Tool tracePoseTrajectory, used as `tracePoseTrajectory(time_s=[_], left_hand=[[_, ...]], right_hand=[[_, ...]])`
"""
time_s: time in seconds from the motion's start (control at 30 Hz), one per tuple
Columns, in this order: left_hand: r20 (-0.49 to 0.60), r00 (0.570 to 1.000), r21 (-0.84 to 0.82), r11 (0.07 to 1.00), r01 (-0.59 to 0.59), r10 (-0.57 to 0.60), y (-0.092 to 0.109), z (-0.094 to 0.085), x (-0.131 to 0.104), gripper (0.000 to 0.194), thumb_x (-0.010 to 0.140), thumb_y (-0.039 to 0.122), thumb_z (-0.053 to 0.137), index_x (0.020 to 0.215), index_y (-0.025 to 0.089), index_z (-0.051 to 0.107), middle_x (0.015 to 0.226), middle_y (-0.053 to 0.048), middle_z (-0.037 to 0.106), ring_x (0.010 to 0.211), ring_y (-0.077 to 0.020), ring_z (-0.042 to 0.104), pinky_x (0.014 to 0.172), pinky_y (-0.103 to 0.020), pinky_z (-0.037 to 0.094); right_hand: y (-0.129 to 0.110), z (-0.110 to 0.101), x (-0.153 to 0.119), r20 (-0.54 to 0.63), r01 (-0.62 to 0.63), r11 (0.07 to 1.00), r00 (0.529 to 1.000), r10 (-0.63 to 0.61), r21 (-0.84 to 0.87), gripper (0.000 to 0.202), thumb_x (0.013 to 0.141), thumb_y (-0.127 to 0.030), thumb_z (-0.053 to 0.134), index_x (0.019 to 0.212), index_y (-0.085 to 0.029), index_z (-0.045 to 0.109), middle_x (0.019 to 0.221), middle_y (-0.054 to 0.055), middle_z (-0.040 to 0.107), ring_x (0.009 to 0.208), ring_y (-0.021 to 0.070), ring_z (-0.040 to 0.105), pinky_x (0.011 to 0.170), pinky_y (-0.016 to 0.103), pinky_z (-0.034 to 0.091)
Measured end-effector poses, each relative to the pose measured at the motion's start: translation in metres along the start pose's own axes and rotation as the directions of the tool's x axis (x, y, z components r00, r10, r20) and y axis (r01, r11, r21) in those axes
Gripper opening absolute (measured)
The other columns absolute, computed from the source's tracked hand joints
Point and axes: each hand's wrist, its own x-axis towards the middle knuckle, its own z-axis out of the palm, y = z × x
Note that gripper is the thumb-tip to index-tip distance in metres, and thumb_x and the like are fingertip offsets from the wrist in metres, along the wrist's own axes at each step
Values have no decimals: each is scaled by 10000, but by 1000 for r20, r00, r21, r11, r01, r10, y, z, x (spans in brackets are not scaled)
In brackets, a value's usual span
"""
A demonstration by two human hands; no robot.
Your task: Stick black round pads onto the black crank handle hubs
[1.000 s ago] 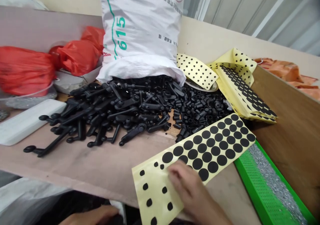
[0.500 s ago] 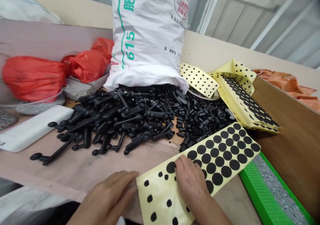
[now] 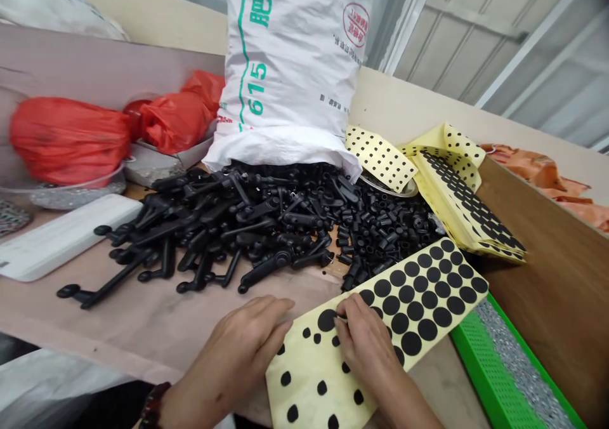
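Observation:
A yellow sheet (image 3: 304,378) with round black stickers lies slanted at the lower centre. My right hand (image 3: 364,337) rests on it, thumb and forefinger closed at the right edge of a large black dot (image 3: 327,320); whether they grip that sticker is too small to tell. At the sheet's upper left edge is my left hand (image 3: 247,343), thumb and fingers brought together; what they hold, if anything, is hidden. Small black spots mark the sheet's lower left part, and rows of large dots cover its right part.
Black plastic arms (image 3: 204,226) and short black tubes (image 3: 385,226) are heaped below a white sack (image 3: 295,54). More sticker sheets (image 3: 466,200) lie at the right, above a green basket (image 3: 485,359). Red bags (image 3: 69,137) and a white box (image 3: 71,232) stand left.
My left hand has moved right and up, onto the sheet's left edge. My right hand has shifted slightly, its fingertips still beside the same large dot. The view has shifted a little.

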Motion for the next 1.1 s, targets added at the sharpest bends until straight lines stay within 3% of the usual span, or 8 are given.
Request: tracePoseTrajectory(time_s=[0.07, 0.17, 0.3, 0.43, 0.53, 0.7, 0.83, 1.1], left_hand=[[17, 1000, -3, 1000, 8, -8, 4, 0, -1, 242, 887, 185, 370, 1033, 187, 563, 925, -59, 654, 856, -208, 616, 740, -343, 497], [128, 992, 30, 999, -23, 19, 17, 3, -3, 255, 859, 113, 393, 1009, 204, 578, 902, -51, 631, 843, -205, 594, 732, -336, 494], [221, 975, 186, 981, -49, 7, 32, 18, -3, 399, 751, -26, 414, 985, 239, 600, 890, -44, 610, 813, -223, 574, 683, -346, 496], [196, 980, 253, 965, -73, 23, 34, 29, -2, 443, 722, -48, 420, 1008, 244, 590, 889, -40, 601, 800, -220, 560, 686, -347, 495], [166, 986, 224, 973, -64, 27, 27, 23, -4, 431, 694, -55, 437, 990, 221, 585, 872, -37, 588, 792, -202, 550, 695, -322, 489], [-56, 998, 198, 980, -3, 15, 12, 9, -12, 256, 805, 57, 432, 974, 186, 575, 883, -59, 570, 812, -209, 526, 716, -336, 468], [7, 1000, 142, 990, -12, 11, 10, 13, -15, 247, 846, 79, 362, 907, 194, 572, 868, -53, 571, 805, -196, 528, 715, -317, 465], [55, 998, 101, 995, -2, -4, 17, 12, -14, 252, 864, 100, 325, 867, 187, 561, 889, -70, 571, 817, -213, 530, 718, -347, 470]], right_hand=[[-1, 2, 1, -7, -12, 1000, 1000, 13, 18, 133, 778, -93, 444, 704, -201, 465, 722, 23, 529, 575, 153, 512, 538, 262, 346], [-2, 0, 3, -3, -20, 999, 1000, 20, 43, 162, 784, -86, 427, 672, -201, 451, 694, 14, 528, 563, 144, 505, 548, 260, 334], [-4, -4, 3, 33, -22, 994, 999, 19, 104, 177, 758, -63, 446, 650, -202, 424, 660, -11, 524, 591, 134, 531, 554, 234, 346], [-5, -2, 1, 34, -27, 987, 999, 22, 160, 158, 752, -71, 450, 671, -203, 417, 684, -11, 525, 609, 139, 531, 582, 246, 352], [-5, 3, 1, -21, -9, 994, 1000, 12, 108, 138, 756, -81, 439, 693, -202, 418, 702, 6, 517, 627, 159, 518, 590, 271, 334], [-7, 2, 0, -52, 19, 983, 999, -10, 185, 176, 757, -62, 413, 656, -203, 390, 677, -12, 505, 598, 134, 503, 610, 266, 340], [-9, 1, -3, -57, 38, 947, 998, -21, 319, 183, 754, -54, 418, 655, -204, 384, 677, -26, 509, 622, 127, 515, 638, 268, 348], [-13, 7, -9, -98, 112, 967, 991, -91, 229, 176, 793, -44, 394, 710, -197, 417, 749, 13, 530, 739, 170, 499, 709, 326, 336]])
